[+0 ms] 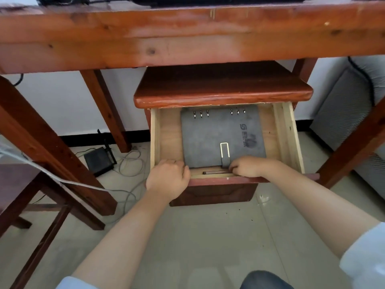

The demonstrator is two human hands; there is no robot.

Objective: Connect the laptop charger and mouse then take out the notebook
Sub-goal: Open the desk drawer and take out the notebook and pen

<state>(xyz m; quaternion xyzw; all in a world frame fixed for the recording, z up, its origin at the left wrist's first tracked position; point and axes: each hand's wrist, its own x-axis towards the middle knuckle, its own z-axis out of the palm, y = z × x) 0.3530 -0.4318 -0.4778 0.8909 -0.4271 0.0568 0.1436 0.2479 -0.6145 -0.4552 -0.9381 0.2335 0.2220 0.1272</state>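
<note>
A grey ring-bound notebook (220, 134) with a metal clasp lies flat in the open wooden drawer (288, 134) of a small cabinet under the desk. My left hand (167, 179) curls over the drawer's front edge at the notebook's near left corner. My right hand (248, 165) reaches into the drawer with its fingers bent at the notebook's near edge, beside the clasp. Whether either hand grips the notebook cannot be told. A pen (214, 172) lies in the drawer between the hands. The laptop's dark front edge (218, 0) shows at the top, on the desk.
The wooden desk's front rail (187, 36) spans the top of the view, with slanted legs (41, 142) on the left. A black router (99, 161) and loose cables (131, 163) lie on the tiled floor. A grey sofa (341, 113) stands at the right. A wooden chair (18, 184) is at the left.
</note>
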